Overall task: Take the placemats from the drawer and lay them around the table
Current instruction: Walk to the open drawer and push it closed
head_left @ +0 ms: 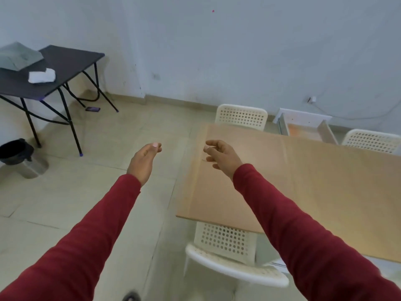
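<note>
Both arms in red sleeves (86, 246) extend forward from the bottom edge of the view. A white perforated chair (225, 253) stands at the near edge of the light wooden table (325, 192), its seat partly under the tabletop.

The left hand (144, 158) hangs over the tiled floor (65, 203), just off the table's left edge; its fingers are loosely curled and it holds nothing. The right hand (219, 153) hangs over the table's far left corner, fingers likewise relaxed and slightly bent, with nothing in its grasp.

Two more white perforated chairs stand at the far edge of the table: one (240, 116) near the far left corner, the other (371, 140) toward the right. Between them, beyond the far edge, a white drawer (303, 124) lies open on the floor by the wall. An orange surface shows inside it; whether this is the placemats cannot be told.

To the far left, a dark folding table (65, 68) carries a grey folded item (19, 56) at its left corner and a white cloth (42, 76) near its front edge. A black bin (15, 152) stands on the floor below it.
</note>
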